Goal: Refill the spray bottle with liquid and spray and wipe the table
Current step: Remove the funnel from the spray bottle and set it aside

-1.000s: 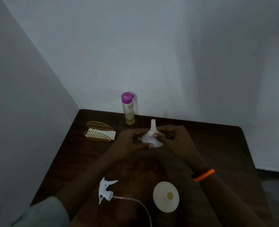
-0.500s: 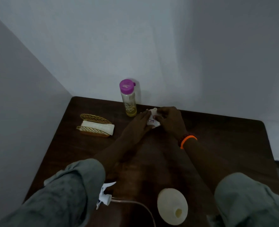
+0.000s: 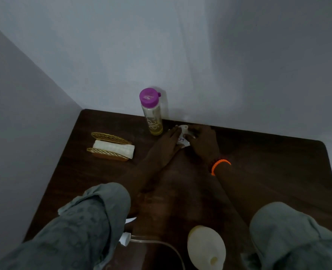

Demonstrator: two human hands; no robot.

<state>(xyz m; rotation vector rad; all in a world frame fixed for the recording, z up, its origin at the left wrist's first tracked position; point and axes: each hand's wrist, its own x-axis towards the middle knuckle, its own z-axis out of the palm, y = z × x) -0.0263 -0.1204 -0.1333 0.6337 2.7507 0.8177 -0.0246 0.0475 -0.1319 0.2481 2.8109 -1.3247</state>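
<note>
From the head view, we see both hands reaching to the far edge of the dark bench, working on a small white funnel with a little label on its side. Our left hand is closed against its left flank and our right hand is wrapped around its right, so both are clamped on the funnel, its spout pointing up; whether its rim rests on the bench we cannot tell.

Just beside the left hand stands the supply bottle, clear, purple-capped, with a shallow band of yellowish liquid at the bottom. The pale spray bottle sits at the near edge, its neck open. The trigger head with its tube lies near it, partly hidden under our left sleeve. A folded cloth in a gold holder sits towards the left edge.

We judge the funnel light, stiff and slick; it is best held by its cone. The spray bottle looks light and easily tipped, so its body wants steadying.
</note>
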